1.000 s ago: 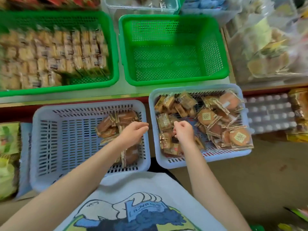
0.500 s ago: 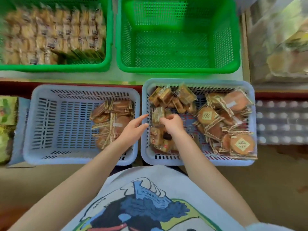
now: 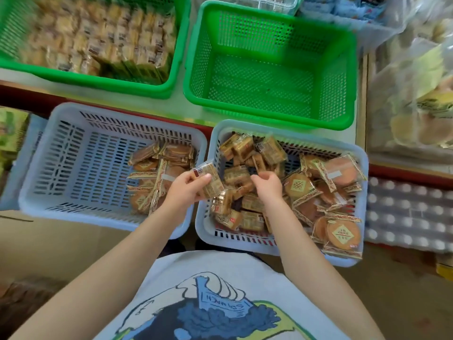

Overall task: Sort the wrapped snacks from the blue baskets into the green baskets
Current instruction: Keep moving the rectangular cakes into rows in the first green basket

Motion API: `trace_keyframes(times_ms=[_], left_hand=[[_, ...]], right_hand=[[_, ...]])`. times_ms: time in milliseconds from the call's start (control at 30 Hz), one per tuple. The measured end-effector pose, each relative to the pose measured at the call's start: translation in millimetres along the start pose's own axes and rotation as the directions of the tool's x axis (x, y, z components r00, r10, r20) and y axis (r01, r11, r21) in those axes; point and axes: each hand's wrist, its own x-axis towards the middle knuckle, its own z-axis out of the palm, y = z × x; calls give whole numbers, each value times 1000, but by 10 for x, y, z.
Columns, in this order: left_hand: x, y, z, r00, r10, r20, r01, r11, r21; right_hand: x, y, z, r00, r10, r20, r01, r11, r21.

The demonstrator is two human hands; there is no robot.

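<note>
Left hand (image 3: 182, 190) is gripping a square snack (image 3: 208, 179) above right blue basket (image 3: 353, 260) rim, staging it; right hand (image 3: 266, 185), fingers curled, is picking another there, hold unclear.

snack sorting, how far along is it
Done: the left green basket is already packed with rows of small wrapped snacks. In hand: the left hand grips one square snack while the right hand reaches into the right blue basket. Left: the right green basket holds nothing, and both blue baskets still hold snacks, the left blue basket round ones.
</note>
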Motion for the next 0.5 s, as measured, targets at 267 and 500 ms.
trace_keyframes(times_ms=[267, 500], left_hand=[[-16, 4, -222, 998, -61, 1, 61, 998, -9], [79, 229, -184, 992, -101, 70, 103, 994, -26]], right_hand=[[422, 61, 411, 999, 51, 16, -44, 952, -303], [-25, -61, 133, 1000, 8, 3, -8, 997, -72]])
